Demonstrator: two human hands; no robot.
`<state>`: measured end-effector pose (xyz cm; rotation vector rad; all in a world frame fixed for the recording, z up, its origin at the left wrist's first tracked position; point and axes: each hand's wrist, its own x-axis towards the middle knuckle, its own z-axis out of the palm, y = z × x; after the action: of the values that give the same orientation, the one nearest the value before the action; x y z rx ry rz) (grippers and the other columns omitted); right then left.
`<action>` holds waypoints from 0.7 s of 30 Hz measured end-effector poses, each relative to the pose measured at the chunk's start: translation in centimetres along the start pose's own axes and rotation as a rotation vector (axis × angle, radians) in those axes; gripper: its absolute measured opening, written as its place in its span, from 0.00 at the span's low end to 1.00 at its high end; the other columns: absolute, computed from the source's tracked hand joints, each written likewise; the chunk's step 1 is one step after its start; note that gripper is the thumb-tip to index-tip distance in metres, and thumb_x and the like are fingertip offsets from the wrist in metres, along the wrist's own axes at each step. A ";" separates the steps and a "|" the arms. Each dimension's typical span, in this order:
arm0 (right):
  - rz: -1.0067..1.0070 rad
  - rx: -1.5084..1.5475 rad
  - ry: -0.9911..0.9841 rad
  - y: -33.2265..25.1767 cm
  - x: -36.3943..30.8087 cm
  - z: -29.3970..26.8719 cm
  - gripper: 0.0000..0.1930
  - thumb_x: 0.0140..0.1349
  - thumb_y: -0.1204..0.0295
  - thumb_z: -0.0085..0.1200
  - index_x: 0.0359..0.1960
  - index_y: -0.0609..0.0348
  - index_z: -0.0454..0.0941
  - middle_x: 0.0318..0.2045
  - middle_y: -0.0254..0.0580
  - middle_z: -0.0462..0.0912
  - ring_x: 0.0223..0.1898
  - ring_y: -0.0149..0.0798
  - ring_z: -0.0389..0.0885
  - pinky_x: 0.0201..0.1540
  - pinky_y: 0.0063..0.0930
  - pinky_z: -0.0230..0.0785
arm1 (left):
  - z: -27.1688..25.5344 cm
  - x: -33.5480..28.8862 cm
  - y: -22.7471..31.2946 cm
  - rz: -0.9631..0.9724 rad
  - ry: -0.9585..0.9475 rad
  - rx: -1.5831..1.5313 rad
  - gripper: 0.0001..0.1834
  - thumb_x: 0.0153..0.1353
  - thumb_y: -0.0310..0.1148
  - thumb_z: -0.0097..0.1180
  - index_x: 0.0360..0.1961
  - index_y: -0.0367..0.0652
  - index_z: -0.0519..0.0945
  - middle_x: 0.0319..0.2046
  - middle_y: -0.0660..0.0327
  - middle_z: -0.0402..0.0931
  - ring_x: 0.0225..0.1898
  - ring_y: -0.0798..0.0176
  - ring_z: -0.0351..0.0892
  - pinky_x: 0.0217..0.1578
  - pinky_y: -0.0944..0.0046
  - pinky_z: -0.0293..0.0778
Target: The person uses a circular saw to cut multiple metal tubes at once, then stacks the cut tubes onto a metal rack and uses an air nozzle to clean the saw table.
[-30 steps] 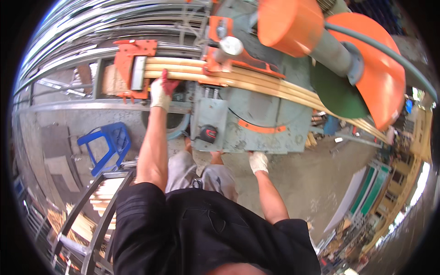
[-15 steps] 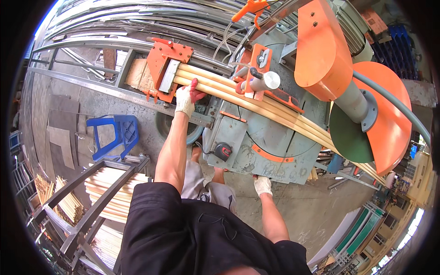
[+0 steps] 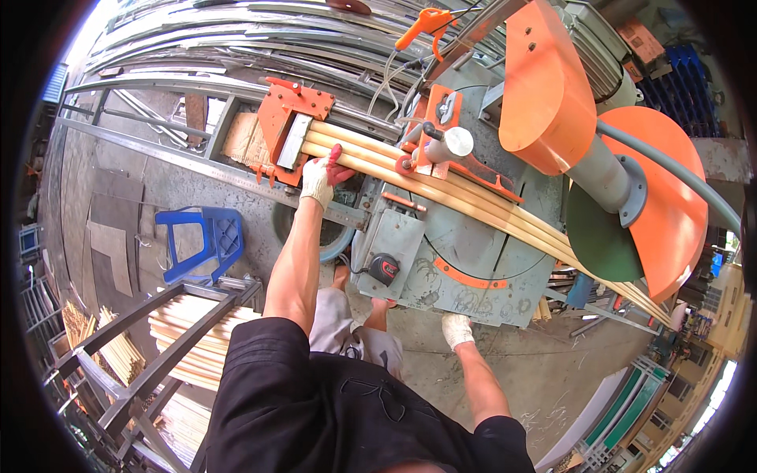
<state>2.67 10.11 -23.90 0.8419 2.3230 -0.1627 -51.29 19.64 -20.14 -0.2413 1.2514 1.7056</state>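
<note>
Several long, pale wooden poles point(image 3: 465, 202) lie side by side across the grey table point(image 3: 481, 298) of an orange cutting machine. My left hand point(image 3: 321, 177), in a white glove with red fingertips, is at their left end, its thumb on the nearest pole and its fingers closed against the side. Just beyond that hand, the pole ends meet a metal stop block point(image 3: 295, 140) on an orange bracket. An orange clamp point(image 3: 439, 126) with a round metal cylinder stands over the poles. At the table's front edge is my gloved right hand point(image 3: 457, 329), its fingers hidden by the edge.
An orange blade guard point(image 3: 658, 197) with a dark green disc stands on the right. A tape measure point(image 3: 384, 269) sits on the table's near left corner. A blue plastic stool point(image 3: 203, 243) and a metal rack point(image 3: 162, 366) of poles stand at left. Metal bars point(image 3: 236, 35) lie behind.
The view has shifted slightly. Both hands keep nearly the same places, the left at the pole ends and the right at the table edge. The poles and machine look unmoved.
</note>
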 end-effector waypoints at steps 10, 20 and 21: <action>0.380 0.774 -0.307 -1.3 -4.1 -17.4 0.17 0.61 0.59 0.58 0.41 0.62 0.83 0.35 0.50 0.85 0.34 0.40 0.86 0.36 0.36 0.78 | 0.3 -1.3 1.5 0.064 0.092 0.749 0.37 0.59 0.65 0.58 0.38 0.32 0.81 0.30 0.56 0.82 0.27 0.62 0.80 0.27 0.62 0.75; 0.138 0.947 1.656 16.9 -34.1 -53.3 0.21 0.69 0.60 0.47 0.50 0.68 0.77 0.37 0.45 0.81 0.35 0.37 0.79 0.42 0.31 0.73 | 21.0 -11.7 23.8 0.517 -0.896 1.939 0.20 0.64 0.47 0.52 0.26 0.42 0.83 0.19 0.62 0.78 0.18 0.67 0.76 0.19 0.64 0.71; 0.194 0.875 1.703 18.6 -35.3 -54.8 0.21 0.69 0.60 0.47 0.50 0.68 0.77 0.37 0.46 0.81 0.36 0.37 0.79 0.43 0.33 0.73 | 24.0 -14.4 24.8 0.610 -0.934 1.966 0.20 0.64 0.47 0.52 0.27 0.41 0.83 0.20 0.62 0.78 0.19 0.67 0.76 0.19 0.64 0.71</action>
<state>4.96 23.61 42.51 2.2541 3.6889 -0.5629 -54.73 30.87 15.38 1.9227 1.6233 0.1315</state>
